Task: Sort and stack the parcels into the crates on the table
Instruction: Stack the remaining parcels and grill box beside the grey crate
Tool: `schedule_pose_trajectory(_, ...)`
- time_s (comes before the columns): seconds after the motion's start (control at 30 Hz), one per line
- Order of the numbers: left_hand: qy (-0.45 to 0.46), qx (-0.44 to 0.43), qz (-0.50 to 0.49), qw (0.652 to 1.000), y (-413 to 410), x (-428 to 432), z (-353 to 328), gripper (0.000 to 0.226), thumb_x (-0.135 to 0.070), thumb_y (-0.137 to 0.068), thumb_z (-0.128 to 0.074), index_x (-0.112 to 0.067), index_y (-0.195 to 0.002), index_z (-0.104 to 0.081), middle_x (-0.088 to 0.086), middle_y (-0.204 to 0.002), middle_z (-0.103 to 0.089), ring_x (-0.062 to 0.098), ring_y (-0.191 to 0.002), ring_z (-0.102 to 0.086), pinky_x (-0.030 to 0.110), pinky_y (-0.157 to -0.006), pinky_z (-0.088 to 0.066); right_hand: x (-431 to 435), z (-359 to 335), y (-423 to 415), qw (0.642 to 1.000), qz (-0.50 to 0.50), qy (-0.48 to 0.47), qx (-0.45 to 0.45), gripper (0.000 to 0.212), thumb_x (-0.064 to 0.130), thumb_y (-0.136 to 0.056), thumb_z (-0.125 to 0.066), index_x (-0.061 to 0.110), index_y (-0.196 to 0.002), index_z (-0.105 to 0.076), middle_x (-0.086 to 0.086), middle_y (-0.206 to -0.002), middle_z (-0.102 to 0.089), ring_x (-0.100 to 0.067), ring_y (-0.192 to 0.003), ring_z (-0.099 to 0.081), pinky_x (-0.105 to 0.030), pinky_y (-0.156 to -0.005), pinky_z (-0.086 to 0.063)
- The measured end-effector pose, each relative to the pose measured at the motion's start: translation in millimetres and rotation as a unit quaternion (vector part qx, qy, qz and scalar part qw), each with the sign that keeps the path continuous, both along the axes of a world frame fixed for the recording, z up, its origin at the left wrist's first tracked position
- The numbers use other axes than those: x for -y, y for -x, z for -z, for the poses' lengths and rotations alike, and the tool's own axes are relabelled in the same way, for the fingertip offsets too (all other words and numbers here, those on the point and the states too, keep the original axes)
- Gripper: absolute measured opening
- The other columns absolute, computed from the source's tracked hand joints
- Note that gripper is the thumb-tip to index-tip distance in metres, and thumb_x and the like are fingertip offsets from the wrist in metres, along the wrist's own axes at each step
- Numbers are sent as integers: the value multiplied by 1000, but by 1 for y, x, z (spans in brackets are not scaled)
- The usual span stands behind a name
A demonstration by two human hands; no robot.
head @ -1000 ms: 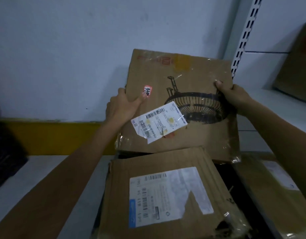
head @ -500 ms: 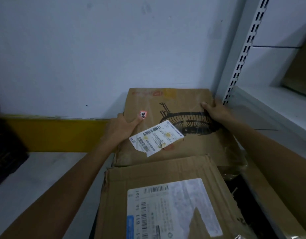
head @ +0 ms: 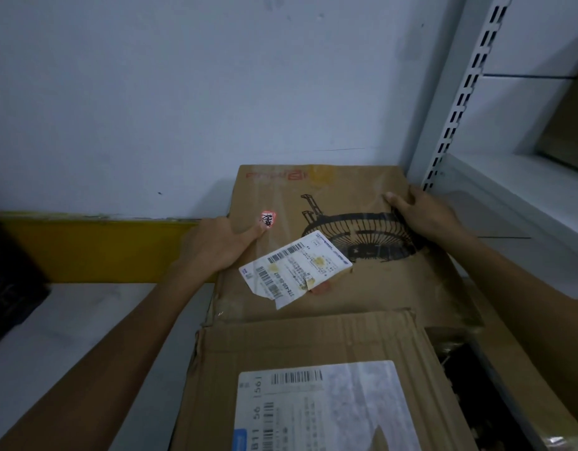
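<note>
Both hands are gripping the flat fan-print parcel (head: 346, 255) by its opposite side edges. The left hand (head: 216, 245) is clamping the left edge, thumb laid across the top face beside a small red sticker (head: 268, 219), its other fingers hidden under the edge. The right hand (head: 424, 216) is closing over the right edge, thumb on top at the printed fan; the fingers behind it cannot be told apart.

The parcel is lying between the two hands, its far edge near the wall (head: 216, 92), its near edge touching or overlapping a second labelled parcel (head: 313, 369) closer to the wearer. A dark gap below the right hand is probably the crate; its rim is not clearly showing.

Judgement: the parcel is looking thin, broad and fairly light, stiff across but creased and liable to flex. The tape wrap is looking slick. The loose shipping label (head: 294, 268) just beyond the left thumb is peeling; hold the edges, not the label.
</note>
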State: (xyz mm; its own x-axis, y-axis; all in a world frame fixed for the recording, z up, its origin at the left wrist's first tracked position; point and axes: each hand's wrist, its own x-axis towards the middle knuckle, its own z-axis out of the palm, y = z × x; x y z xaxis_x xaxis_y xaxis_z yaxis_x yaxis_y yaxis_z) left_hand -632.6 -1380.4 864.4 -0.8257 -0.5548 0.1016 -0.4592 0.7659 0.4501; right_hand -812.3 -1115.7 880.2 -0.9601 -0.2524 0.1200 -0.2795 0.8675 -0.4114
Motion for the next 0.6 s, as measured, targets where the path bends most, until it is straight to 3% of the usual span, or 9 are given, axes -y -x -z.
schedule_pose_trajectory(0.17, 13, -6, 14, 1000, -8, 0, 1, 70, -76, -78, -38, -17, -103, -65, 4, -87, -67, 20, -73, -63, 29, -66, -51, -6, 3, -4, 1000, 0, -16, -6, 71, 64, -91, -29, 8, -134, -39, -18, -124, -56, -37, -107, -56, -41, -86, -46)
schedule_pose_trajectory(0.27, 7, -17, 16, 1000, -13, -2, 1, 71, -77, -76, -38, -16, -98, -67, 4, -85, -68, 17, -70, -62, 27, -63, -51, -9, 4, -8, 1000, -2, -18, -4, 72, 66, -90, -29, 9, -134, -38, -18, -122, -57, -37, -104, -57, -45, -87, -49)
schedule_pose_trajectory(0.4, 7, -38, -2, 999, -19, 0, -2, 65, -77, -74, -41, -18, -84, -66, 3, -78, -67, 16, -65, -60, 23, -54, -42, -9, -7, -8, 999, -8, -32, -24, 70, 65, -91, -29, 8, -130, -43, -17, -118, -59, -34, -102, -57, -38, -80, -45)
schedule_pose_trajectory(0.5, 8, -19, -14, 1000, -17, 6, -14, 64, -78, -72, -41, -17, -72, -57, 1, -68, -60, 17, -62, -59, 24, -55, -45, -4, -27, -5, 999, -12, -38, -27, 67, 60, -93, -33, 4, -127, -47, -19, -120, -58, -33, -105, -55, -33, -77, -38)
schedule_pose_trajectory(0.6, 2, 17, -1, 1000, -12, 8, -17, 70, -81, -70, -39, -17, -83, -61, 1, -74, -62, 18, -66, -60, 27, -61, -50, -2, -23, -5, 999, -11, -51, -7, 68, 60, -93, -33, 4, -130, -45, -19, -125, -56, -34, -110, -55, -33, -79, -38)
